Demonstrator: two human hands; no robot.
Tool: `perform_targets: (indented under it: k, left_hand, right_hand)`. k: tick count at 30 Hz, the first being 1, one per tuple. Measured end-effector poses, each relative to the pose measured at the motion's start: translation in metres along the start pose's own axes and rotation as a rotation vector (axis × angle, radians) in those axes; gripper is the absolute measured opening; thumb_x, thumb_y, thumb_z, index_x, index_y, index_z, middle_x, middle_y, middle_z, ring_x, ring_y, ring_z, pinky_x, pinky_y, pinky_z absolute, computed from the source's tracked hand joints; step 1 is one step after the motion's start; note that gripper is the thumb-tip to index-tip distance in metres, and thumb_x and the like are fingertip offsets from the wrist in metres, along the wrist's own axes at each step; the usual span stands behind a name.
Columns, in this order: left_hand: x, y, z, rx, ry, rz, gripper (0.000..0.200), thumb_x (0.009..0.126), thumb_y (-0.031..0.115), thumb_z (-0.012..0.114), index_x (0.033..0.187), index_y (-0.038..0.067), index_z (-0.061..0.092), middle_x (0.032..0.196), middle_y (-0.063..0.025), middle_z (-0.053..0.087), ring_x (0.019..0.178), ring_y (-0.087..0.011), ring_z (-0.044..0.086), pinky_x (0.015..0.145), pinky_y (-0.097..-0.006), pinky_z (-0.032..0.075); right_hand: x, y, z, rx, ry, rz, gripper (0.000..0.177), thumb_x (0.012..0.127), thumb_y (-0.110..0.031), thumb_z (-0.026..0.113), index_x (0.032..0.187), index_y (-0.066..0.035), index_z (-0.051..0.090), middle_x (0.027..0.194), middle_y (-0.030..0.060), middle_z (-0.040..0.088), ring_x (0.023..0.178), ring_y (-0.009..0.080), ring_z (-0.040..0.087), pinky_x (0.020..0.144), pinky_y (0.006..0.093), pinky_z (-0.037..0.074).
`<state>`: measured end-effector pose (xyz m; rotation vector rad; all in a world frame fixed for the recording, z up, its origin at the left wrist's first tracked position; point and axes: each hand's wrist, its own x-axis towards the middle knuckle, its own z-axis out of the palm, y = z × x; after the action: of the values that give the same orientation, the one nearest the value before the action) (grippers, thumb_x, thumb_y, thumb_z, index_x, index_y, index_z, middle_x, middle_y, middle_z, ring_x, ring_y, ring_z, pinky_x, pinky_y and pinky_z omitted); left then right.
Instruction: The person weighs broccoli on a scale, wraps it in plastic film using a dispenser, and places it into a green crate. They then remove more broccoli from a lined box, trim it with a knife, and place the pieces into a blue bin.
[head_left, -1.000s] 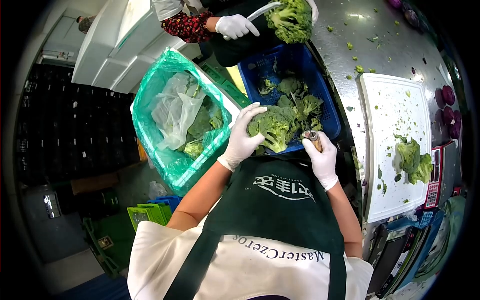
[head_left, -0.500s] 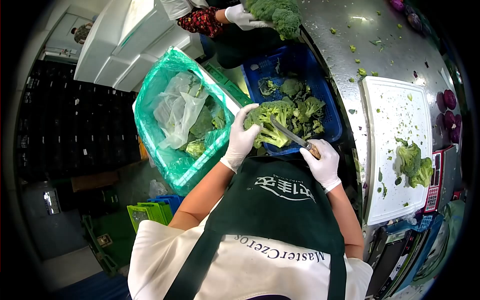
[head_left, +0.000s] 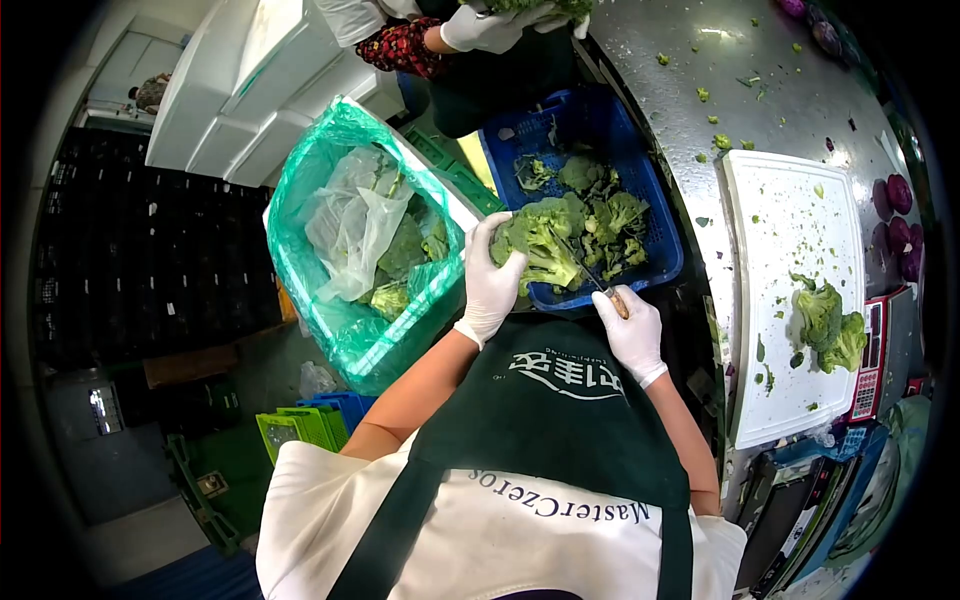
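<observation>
Stainless steel counter (head_left: pixel 690 70), flecked with green scraps, runs off to the right of the person's right hand (head_left: pixel 628 330). It carries a white cutting board (head_left: pixel 790 200) with two trimmed broccoli pieces (head_left: pixel 828 325) on it. Straight ahead of both hands, below the counter edge, sits a blue crate (head_left: pixel 610 120) holding loose leaves and stalk offcuts.

The left hand (head_left: pixel 492 285), in a white glove, is wrapped around the stem side of a broccoli head (head_left: pixel 535 240), fingers curled up its left flank, holding it over the near end of the crate. The right hand, also gloved, is closed in a fist round the wooden handle of a knife (head_left: pixel 585 272), whose blade angles up and away into the underside of the head, between the two hands.

This looks like the trimming step: stalk and leaves are being pared off so that the waste drops into the crate. The next cut seems to call for a firm hold on the head, with the left thumb kept clear of the edge as the blade draws towards the body.

Left of the left hand, a green bag (head_left: pixel 300 270) holds plastic wrap and more greens. Beyond the crate, a co-worker's gloved hand (head_left: pixel 478 27) handles another head.
</observation>
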<state>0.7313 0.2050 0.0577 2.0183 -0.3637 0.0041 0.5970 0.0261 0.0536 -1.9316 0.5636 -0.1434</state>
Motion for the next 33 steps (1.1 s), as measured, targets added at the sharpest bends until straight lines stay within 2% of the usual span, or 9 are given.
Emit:
perform_targets:
  k: [6, 11, 21, 24, 26, 27, 28, 29, 33]
  left_hand:
    - [0.006, -0.012, -0.003, -0.295, -0.088, -0.123, 0.049, 0.079, 0.002, 0.060, 0.127, 0.004, 0.054, 0.122, -0.0104, 0.057, 0.113, -0.0223, 0.056, 0.100, -0.0333, 0.043]
    - [0.007, -0.018, -0.019, -1.069, -0.272, -0.727, 0.056, 0.086, 0.015, 0.054, 0.139, 0.003, 0.044, 0.126, -0.0112, 0.058, 0.117, -0.0244, 0.057, 0.103, -0.0381, 0.044]
    - [0.010, 0.004, -0.025, -1.297, -0.340, -0.854, 0.059, 0.092, 0.030, 0.042, 0.145, 0.003, 0.038, 0.142, -0.0234, 0.048, 0.128, -0.0411, 0.050, 0.102, -0.0536, 0.045]
    - [0.020, -0.049, -0.015, -1.757, -0.749, -0.805, 0.070, 0.098, 0.054, 0.037, 0.154, 0.014, 0.025, 0.154, -0.0265, 0.028, 0.137, -0.0455, 0.035, 0.101, -0.0673, 0.039]
    - [0.017, -0.032, -0.012, -1.661, -0.635, -0.782, 0.069, 0.099, 0.056, 0.034, 0.154, 0.013, 0.027, 0.153, -0.0226, 0.032, 0.135, -0.0423, 0.039, 0.103, -0.0620, 0.040]
    - [0.020, -0.025, -0.011, -1.408, -0.648, -0.707, 0.069, 0.099, 0.058, 0.032, 0.152, 0.014, 0.030, 0.150, -0.0194, 0.038, 0.134, -0.0390, 0.042, 0.105, -0.0572, 0.041]
    - [0.010, -0.005, -0.007, -1.624, -0.482, -0.844, 0.070, 0.099, 0.060, 0.028, 0.151, 0.014, 0.032, 0.147, -0.0161, 0.044, 0.133, -0.0364, 0.045, 0.106, -0.0525, 0.043]
    - [0.009, -0.004, -0.005, -1.621, -0.474, -0.860, 0.069, 0.099, 0.060, 0.029, 0.150, 0.014, 0.034, 0.147, -0.0156, 0.044, 0.133, -0.0352, 0.046, 0.106, -0.0518, 0.043]
    - [0.007, -0.003, 0.004, -1.672, -0.491, -0.906, 0.065, 0.100, 0.058, 0.031, 0.147, 0.013, 0.038, 0.144, -0.0140, 0.047, 0.131, -0.0318, 0.048, 0.107, -0.0496, 0.043]
  right_hand:
    - [-0.002, 0.002, -0.002, 0.385, 0.015, 0.018, 0.021, 0.093, -0.020, 0.065, 0.094, 0.001, 0.065, 0.073, -0.0001, 0.059, 0.065, 0.0057, 0.051, 0.059, 0.0231, 0.042]
    - [0.008, 0.011, -0.012, 0.585, 0.156, 0.171, 0.029, 0.102, -0.026, 0.050, 0.102, -0.002, 0.066, 0.067, -0.0029, 0.052, 0.058, 0.0045, 0.045, 0.055, 0.0203, 0.035]
    - [0.010, 0.039, -0.048, 0.389, 0.308, 0.160, 0.022, 0.100, -0.018, 0.054, 0.113, -0.004, 0.065, 0.075, -0.0032, 0.055, 0.063, 0.0045, 0.046, 0.059, 0.0196, 0.038]
    - [0.023, 0.074, -0.092, 0.296, 0.461, 0.158, 0.024, 0.100, -0.020, 0.055, 0.115, -0.002, 0.063, 0.078, -0.0011, 0.056, 0.066, 0.0062, 0.048, 0.060, 0.0213, 0.039]
    - [0.033, 0.092, -0.136, 0.248, 0.550, 0.247, 0.032, 0.099, -0.021, 0.057, 0.124, 0.000, 0.059, 0.096, 0.0063, 0.064, 0.083, 0.0113, 0.058, 0.072, 0.0243, 0.046]
    - [0.036, 0.091, -0.145, 0.121, 0.669, 0.095, 0.038, 0.098, -0.021, 0.058, 0.129, 0.001, 0.056, 0.109, 0.0107, 0.063, 0.097, 0.0165, 0.058, 0.083, 0.0283, 0.046]
    - [0.037, 0.089, -0.156, -0.010, 0.783, -0.059, 0.044, 0.098, -0.022, 0.059, 0.134, 0.001, 0.053, 0.122, 0.0152, 0.062, 0.111, 0.0217, 0.059, 0.094, 0.0322, 0.046]
    - [0.033, 0.090, -0.175, -0.391, 0.775, -0.026, 0.052, 0.097, -0.022, 0.060, 0.142, 0.001, 0.045, 0.141, 0.0192, 0.050, 0.132, 0.0288, 0.046, 0.110, 0.0379, 0.036]
    - [0.026, 0.074, -0.172, -0.137, 0.685, 0.027, 0.054, 0.098, -0.028, 0.058, 0.145, -0.004, 0.044, 0.146, 0.0148, 0.047, 0.135, 0.0254, 0.044, 0.112, 0.0366, 0.034]
